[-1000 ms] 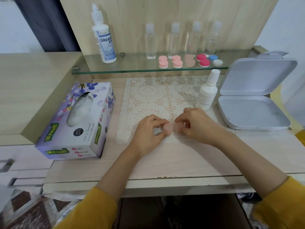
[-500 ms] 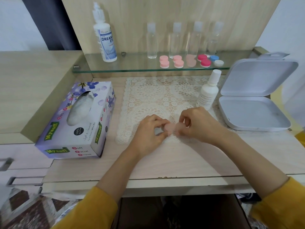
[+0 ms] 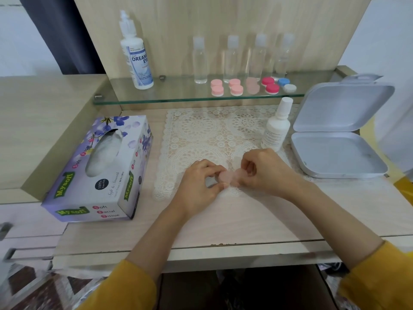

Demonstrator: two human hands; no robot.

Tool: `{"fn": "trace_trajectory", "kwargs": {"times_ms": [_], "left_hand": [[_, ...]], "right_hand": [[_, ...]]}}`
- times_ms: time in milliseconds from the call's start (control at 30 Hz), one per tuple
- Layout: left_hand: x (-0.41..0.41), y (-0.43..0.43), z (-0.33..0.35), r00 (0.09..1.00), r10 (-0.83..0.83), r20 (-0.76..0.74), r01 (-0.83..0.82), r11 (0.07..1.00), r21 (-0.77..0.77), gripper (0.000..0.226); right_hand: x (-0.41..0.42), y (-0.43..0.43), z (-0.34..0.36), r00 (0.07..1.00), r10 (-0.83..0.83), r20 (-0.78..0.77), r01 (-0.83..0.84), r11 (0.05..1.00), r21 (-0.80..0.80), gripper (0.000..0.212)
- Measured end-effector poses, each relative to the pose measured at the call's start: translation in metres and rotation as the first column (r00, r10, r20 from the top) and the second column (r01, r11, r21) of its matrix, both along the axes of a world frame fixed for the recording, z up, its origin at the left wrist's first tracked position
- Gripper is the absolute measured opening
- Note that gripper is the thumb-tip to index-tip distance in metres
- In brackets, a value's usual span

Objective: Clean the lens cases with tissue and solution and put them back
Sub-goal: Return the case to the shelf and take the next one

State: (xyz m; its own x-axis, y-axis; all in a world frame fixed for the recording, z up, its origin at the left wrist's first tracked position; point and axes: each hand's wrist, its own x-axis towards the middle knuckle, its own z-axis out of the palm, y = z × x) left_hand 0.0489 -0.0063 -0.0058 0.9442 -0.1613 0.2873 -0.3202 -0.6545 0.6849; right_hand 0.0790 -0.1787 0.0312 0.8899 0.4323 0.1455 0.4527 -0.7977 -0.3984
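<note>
Over the front edge of the lace mat (image 3: 201, 135), I see both hands curled around one pale pink lens case (image 3: 230, 177): my left hand (image 3: 199, 186) pinches its left cap between thumb and fingertips, my right hand (image 3: 266, 171) pinches the right cap. It looks like two round, translucent, joined cups. More round cases (image 3: 237, 89) sit on the glass shelf (image 3: 178, 98); a cardboard tissue box (image 3: 100, 171) lies left.

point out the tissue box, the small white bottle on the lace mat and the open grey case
tissue box (image 3: 98, 166): head view, top face beside the opening
small white bottle (image 3: 276, 132): head view, middle of its body
open grey case (image 3: 335, 153): head view, bare floor of its lower half
</note>
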Motion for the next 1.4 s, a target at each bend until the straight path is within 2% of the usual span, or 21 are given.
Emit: {"fn": "trace_trajectory", "kwargs": {"times_ms": [133, 233, 367, 500, 733, 833, 1067, 1167, 1267, 1400], "left_hand": [[0.000, 0.000, 0.000, 1.000, 0.009, 0.005, -0.009, 1.000, 0.003, 0.028], [0.000, 0.000, 0.001, 1.000, -0.005, 0.009, 0.005, 1.000, -0.005, 0.027], [0.000, 0.000, 0.000, 0.999, -0.029, 0.024, 0.030, 1.000, -0.010, 0.027], [0.000, -0.001, 0.001, 0.999, -0.020, 0.035, 0.020, 1.000, -0.008, 0.027], [-0.001, -0.001, 0.001, 0.999, -0.002, 0.052, 0.002, 1.000, 0.000, 0.028], [-0.002, 0.000, 0.002, 0.997, -0.050, 0.054, 0.050, 0.999, 0.008, 0.032], [0.000, 0.004, 0.014, 0.992, -0.124, -0.037, 0.127, 0.986, 0.105, 0.033], [0.000, 0.008, 0.019, 0.989, -0.131, -0.073, 0.140, 0.980, 0.140, 0.031], [0.001, 0.009, 0.019, 0.997, -0.062, -0.050, 0.068, 0.988, 0.140, 0.028], [0.001, 0.011, 0.010, 0.995, 0.099, 0.016, -0.100, 0.990, 0.103, 0.024]], "right_hand": [[-0.006, -0.002, 0.003, 0.991, 0.128, -0.050, -0.122, 0.987, 0.107, 0.023], [-0.004, -0.002, 0.003, 0.987, 0.160, -0.032, -0.159, 0.987, 0.032, 0.019], [-0.001, 0.002, 0.001, 0.995, 0.099, -0.011, -0.100, 0.993, -0.067, 0.015], [-0.001, 0.003, 0.001, 0.999, 0.046, -0.011, -0.047, 0.998, -0.032, 0.019], [-0.003, 0.000, -0.005, 0.997, 0.053, 0.061, -0.054, 0.998, 0.009, 0.014], [-0.005, 0.000, -0.008, 0.996, 0.053, 0.073, -0.054, 0.998, 0.020, 0.015], [-0.008, -0.006, -0.013, 1.000, -0.018, -0.003, 0.018, 0.979, 0.203, 0.032], [-0.008, -0.012, -0.016, 0.997, -0.071, 0.031, 0.062, 0.967, 0.246, 0.030], [-0.010, -0.020, -0.020, 0.990, -0.110, 0.083, 0.089, 0.969, 0.228, 0.032], [-0.016, -0.028, -0.026, 0.990, -0.091, 0.110, 0.079, 0.991, 0.106, 0.046]]}}
